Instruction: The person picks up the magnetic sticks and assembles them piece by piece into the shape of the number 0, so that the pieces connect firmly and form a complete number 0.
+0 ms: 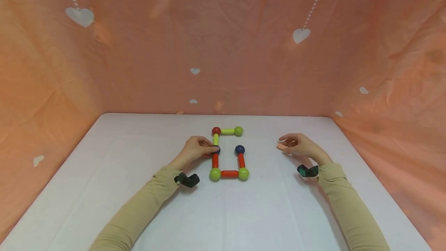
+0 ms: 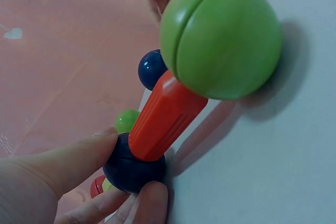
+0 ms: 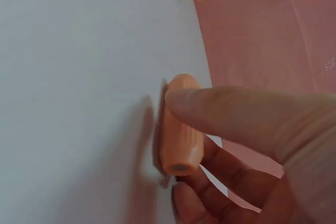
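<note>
On the white table lies a chain of ball-and-rod building pieces. My left hand [image 1: 194,151] pinches a dark blue ball [image 2: 131,170] at the chain's left side, thumb on one side and fingers on the other. From that ball a red rod [image 1: 215,161] runs to a green ball [image 1: 215,174] at the near corner, and a yellow-green rod [image 1: 216,140] runs to a red ball [image 1: 216,131]. Off to the right, my right hand [image 1: 302,147] holds a loose orange rod [image 3: 182,140] between thumb and fingers, close over the table.
The chain goes on through a near red rod [image 1: 229,174], a second green ball [image 1: 243,174] and an upright-running red rod [image 1: 241,160] to another blue ball [image 1: 239,149]. At the far end sits a smaller green ball [image 1: 238,131]. Orange cloth [image 1: 223,49] walls the table.
</note>
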